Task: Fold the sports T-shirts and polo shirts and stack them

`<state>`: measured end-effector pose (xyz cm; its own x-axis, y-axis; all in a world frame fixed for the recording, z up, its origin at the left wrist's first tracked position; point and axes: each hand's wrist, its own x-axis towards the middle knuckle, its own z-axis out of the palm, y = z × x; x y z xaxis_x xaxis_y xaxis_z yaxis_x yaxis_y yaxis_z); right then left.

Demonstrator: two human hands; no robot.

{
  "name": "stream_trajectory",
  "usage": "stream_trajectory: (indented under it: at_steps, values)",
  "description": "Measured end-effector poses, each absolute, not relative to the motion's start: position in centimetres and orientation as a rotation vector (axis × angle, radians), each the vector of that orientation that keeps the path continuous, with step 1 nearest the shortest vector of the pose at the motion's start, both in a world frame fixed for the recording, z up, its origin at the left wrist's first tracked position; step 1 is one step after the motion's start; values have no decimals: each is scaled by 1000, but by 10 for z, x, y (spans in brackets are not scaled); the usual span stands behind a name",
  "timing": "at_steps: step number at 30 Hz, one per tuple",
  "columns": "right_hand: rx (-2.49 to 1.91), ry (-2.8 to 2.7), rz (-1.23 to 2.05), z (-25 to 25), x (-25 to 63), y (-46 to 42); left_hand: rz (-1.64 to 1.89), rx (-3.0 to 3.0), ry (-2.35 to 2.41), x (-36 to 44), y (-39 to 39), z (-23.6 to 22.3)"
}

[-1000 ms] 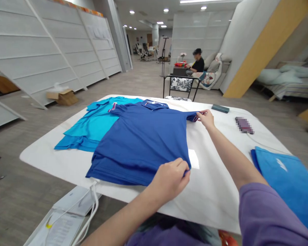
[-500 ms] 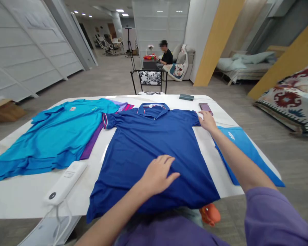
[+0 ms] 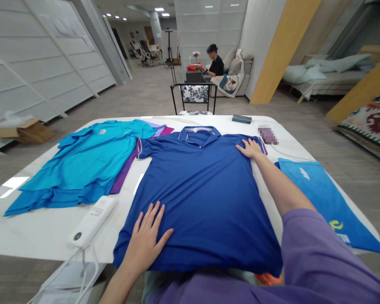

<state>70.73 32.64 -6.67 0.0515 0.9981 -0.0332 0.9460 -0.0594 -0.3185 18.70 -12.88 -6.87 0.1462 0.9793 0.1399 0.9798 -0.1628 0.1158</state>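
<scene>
Both hands flat, fingers spread, on the dark blue polo shirt (image 3: 202, 185): left hand (image 3: 147, 236) near the hem, right hand (image 3: 251, 148) at the shoulder (gripping nothing).

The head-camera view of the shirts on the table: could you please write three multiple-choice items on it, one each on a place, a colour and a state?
1. Where does the left hand rest?
A. on the dark blue polo shirt, near its lower left hem
B. on the white device
C. on the chair

2. What colour is the shirt to the left of the dark blue one?
A. red
B. turquoise
C. black

3. How does the right hand meet the dark blue shirt?
A. clenched in a fist above it
B. pinching the collar
C. open and flat by the right shoulder

Answers:
1 A, the palm lies on the blue cloth beside the white device.
2 B, the turquoise shirt lies spread there.
3 C, its fingers lie spread on the cloth.
</scene>
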Motion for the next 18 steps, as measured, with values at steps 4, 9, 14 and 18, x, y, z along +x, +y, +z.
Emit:
stream_trajectory:
  at_steps: [4,9,14,18]
  values:
    - [-2011,-2125,232,-54,698,310,-300,-2548,-2002,168,-148,-50]
    - [-1589,-2484,226,-29,679,184,-429,-2600,-2080,126,-187,-33]
    - [-1513,-2592,434,-18,669,7,-464,-2533,-2249,99,-219,-40]
    - [-1555,-2491,356,-25,679,-94,-575,-2429,-2296,92,-236,-50]
